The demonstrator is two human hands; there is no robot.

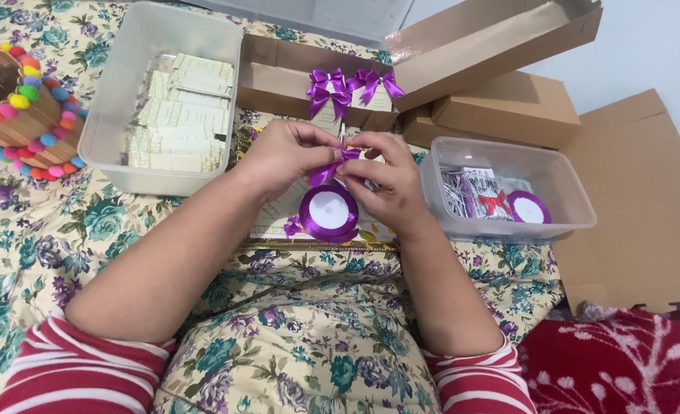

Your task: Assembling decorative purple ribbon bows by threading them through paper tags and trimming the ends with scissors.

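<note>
My left hand (pixel 282 153) and my right hand (pixel 386 180) meet over a floral cloth, both pinching a small piece of purple ribbon (pixel 332 165) folded into a bow shape. A thin metal pin or needle (pixel 341 134) sticks up between the fingers. Just below the hands lies a purple ribbon spool (pixel 329 212) with a white centre. An open brown cardboard box (pixel 278 77) behind the hands holds finished purple bows (pixel 347 88) on small cards.
A clear plastic tub (pixel 117 115) of stacked pale cards stands at the left. A second clear tub (pixel 562 184) at the right holds packets, a red bow and another purple spool. A wooden basket (pixel 18 107) edged with coloured pompoms sits far left. Flat cardboard lies at the right.
</note>
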